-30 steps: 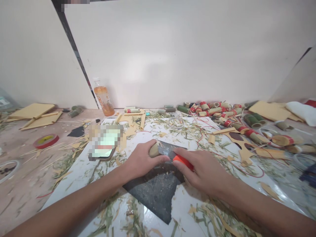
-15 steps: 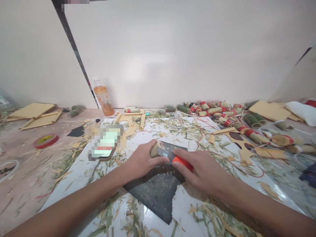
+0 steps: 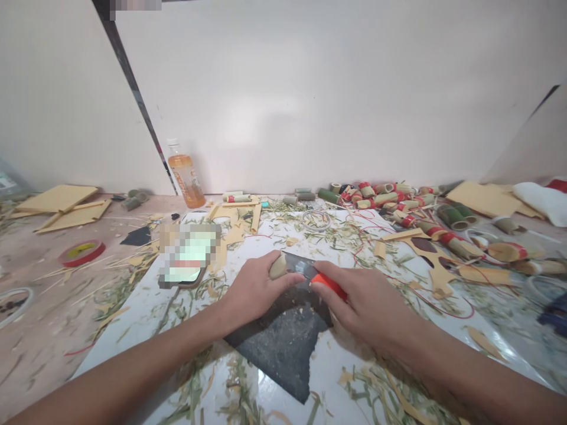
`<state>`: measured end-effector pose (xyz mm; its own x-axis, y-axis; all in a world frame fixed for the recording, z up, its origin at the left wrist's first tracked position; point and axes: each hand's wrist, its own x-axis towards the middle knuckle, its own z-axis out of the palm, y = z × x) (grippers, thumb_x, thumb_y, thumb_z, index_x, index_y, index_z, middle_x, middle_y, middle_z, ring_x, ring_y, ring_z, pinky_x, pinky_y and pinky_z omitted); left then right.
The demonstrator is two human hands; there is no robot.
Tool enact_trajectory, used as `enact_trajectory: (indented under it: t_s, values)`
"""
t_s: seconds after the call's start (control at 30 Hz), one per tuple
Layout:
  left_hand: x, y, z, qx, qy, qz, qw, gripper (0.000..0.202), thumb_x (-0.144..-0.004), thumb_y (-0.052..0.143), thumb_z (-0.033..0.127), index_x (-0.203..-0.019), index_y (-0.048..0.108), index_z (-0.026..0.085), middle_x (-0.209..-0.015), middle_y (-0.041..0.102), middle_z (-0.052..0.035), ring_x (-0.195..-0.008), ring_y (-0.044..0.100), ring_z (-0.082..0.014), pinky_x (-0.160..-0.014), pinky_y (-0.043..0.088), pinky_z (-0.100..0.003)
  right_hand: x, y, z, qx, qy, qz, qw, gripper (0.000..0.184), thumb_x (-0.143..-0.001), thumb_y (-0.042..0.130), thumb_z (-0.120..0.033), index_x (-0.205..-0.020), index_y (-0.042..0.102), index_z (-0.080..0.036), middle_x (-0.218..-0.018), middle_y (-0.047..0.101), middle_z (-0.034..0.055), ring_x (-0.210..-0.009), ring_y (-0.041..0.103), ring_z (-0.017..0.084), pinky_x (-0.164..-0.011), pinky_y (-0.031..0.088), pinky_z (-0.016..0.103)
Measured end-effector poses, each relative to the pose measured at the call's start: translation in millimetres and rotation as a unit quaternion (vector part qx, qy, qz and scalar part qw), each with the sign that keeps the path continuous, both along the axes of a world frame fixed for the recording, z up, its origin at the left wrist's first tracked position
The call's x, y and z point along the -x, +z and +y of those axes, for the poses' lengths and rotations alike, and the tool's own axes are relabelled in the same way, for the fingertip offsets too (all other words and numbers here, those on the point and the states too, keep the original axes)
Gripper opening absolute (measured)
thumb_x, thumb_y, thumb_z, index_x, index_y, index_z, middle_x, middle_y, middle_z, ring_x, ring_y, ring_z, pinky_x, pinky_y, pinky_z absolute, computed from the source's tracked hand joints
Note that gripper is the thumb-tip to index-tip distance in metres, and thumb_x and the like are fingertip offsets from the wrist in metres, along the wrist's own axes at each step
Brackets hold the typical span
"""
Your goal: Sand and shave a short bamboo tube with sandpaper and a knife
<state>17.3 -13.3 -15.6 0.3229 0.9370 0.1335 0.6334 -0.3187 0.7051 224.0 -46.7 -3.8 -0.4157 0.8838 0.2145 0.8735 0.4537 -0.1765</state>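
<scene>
Fingers of my left hand [image 3: 259, 282] wrap round a short pale bamboo piece [image 3: 279, 267], and most of it is hidden by them. My right hand [image 3: 361, 295] grips the orange handle of a utility knife [image 3: 328, 285]. Its broad grey blade lies against the right end of the bamboo, close to my left thumb. Both hands are above a dark, ragged-edged sheet, likely sandpaper [image 3: 283, 348], dotted with pale crumbs.
Green and tan shavings [image 3: 239, 383] cover the white board. A phone [image 3: 192, 257] lies left, with a drink bottle [image 3: 186, 180] behind it. Red tape [image 3: 82, 253] sits far left. Several bamboo pieces [image 3: 390, 192] with red bands pile up at the back right, near red string [image 3: 361, 239].
The knife blade has swung upward and now covers the bamboo's cut end, which showed before. My right hand has shifted slightly; my left hand stays in place.
</scene>
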Motion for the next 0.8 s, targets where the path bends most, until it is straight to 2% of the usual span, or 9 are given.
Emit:
enact_trajectory:
  t_s: [0.1,0.17,0.23,0.3,0.4,0.53,0.63,0.8]
  values:
    - [1.5,1.6,-0.5,0.013,-0.015,-0.023,1.0,0.039,-0.081,0.057,0.057,-0.077,0.05,0.019,-0.074,0.056,0.0024,-0.07,0.049,-0.0157,-0.063,0.037,-0.027,-3.7,1.5,5.4,0.011,-0.016,0.02,1.0,0.031,-0.097,0.034,-0.042,-0.104,0.057,-0.022,-0.061,0.062,0.0001,-0.057,0.058,0.019,-0.054,0.03,0.026]
    - [3.4,2.3,-0.2,0.059,-0.036,-0.048,0.996,0.041,-0.077,0.062,0.056,-0.092,0.051,0.02,-0.078,0.058,0.0018,-0.072,0.052,-0.0162,-0.064,0.04,-0.027,-6.6,1.7,9.5,0.029,-0.007,0.042,0.999,0.033,-0.098,0.032,-0.042,-0.106,0.056,-0.021,-0.062,0.062,0.0003,-0.059,0.058,0.019,-0.056,0.033,0.027]
    - [5.3,2.3,0.6,0.12,-0.061,-0.075,0.988,0.049,-0.076,0.064,0.056,-0.103,0.047,0.02,-0.075,0.057,0.003,-0.066,0.053,-0.0153,-0.06,0.041,-0.026,-9.2,1.2,13.0,0.048,0.016,0.069,0.996,0.034,-0.099,0.031,-0.042,-0.107,0.056,-0.021,-0.068,0.064,0.0016,-0.063,0.059,0.019,-0.059,0.037,0.028]
    - [6.7,1.5,1.7,0.139,-0.086,-0.094,0.982,0.044,-0.079,0.062,0.054,-0.101,0.047,0.02,-0.073,0.056,0.0035,-0.063,0.053,-0.0143,-0.058,0.042,-0.025,-11.2,0.3,15.3,0.06,0.044,0.094,0.993,0.034,-0.1,0.03,-0.041,-0.105,0.058,-0.021,-0.078,0.067,0.0041,-0.07,0.06,0.019,-0.064,0.039,0.03]
    - [7.9,-0.3,3.9,0.089,-0.112,-0.111,0.984,0.03,-0.083,0.058,0.048,-0.088,0.053,0.019,-0.076,0.054,0.0027,-0.069,0.051,-0.0136,-0.062,0.041,-0.025,-12.8,0.1,15.8,0.064,0.072,0.114,0.989,0.036,-0.101,0.027,-0.038,-0.1,0.058,-0.021,-0.088,0.068,0.0062,-0.077,0.061,0.02,-0.069,0.04,0.031]
    - [9.1,-3.2,6.7,0.065,-0.137,-0.13,0.98,0.031,-0.086,0.054,0.047,-0.078,0.054,0.017,-0.073,0.05,0.0028,-0.069,0.046,-0.0128,-0.062,0.038,-0.024,-12.8,4.7,12.5,0.081,0.085,0.092,0.989,0.038,-0.102,0.021,-0.038,-0.092,0.054,-0.02,-0.071,0.062,0.0026,-0.066,0.057,0.019,-0.064,0.038,0.03]
    - [9.1,-5.7,8.1,0.079,-0.143,-0.153,0.975,0.026,-0.084,0.06,0.043,-0.082,0.058,0.017,-0.075,0.054,0.0016,-0.072,0.05,-0.0137,-0.065,0.041,-0.026,-12.1,9.2,11.0,0.093,0.078,0.069,0.99,0.037,-0.102,0.022,-0.038,-0.082,0.049,-0.021,-0.061,0.054,-0.0015,-0.057,0.051,0.016,-0.058,0.033,0.027]
    - [8.4,-7.8,8.6,0.128,-0.176,-0.206,0.954,0.025,-0.08,0.066,0.03,-0.099,0.058,0.017,-0.097,0.065,-0.0041,-0.091,0.061,-0.0193,-0.08,0.047,-0.031,-11.8,12.3,12.2,0.095,0.092,0.06,0.989,0.039,-0.102,0.026,-0.037,-0.074,0.048,-0.021,-0.063,0.054,-0.0017,-0.059,0.049,0.014,-0.058,0.032,0.026]
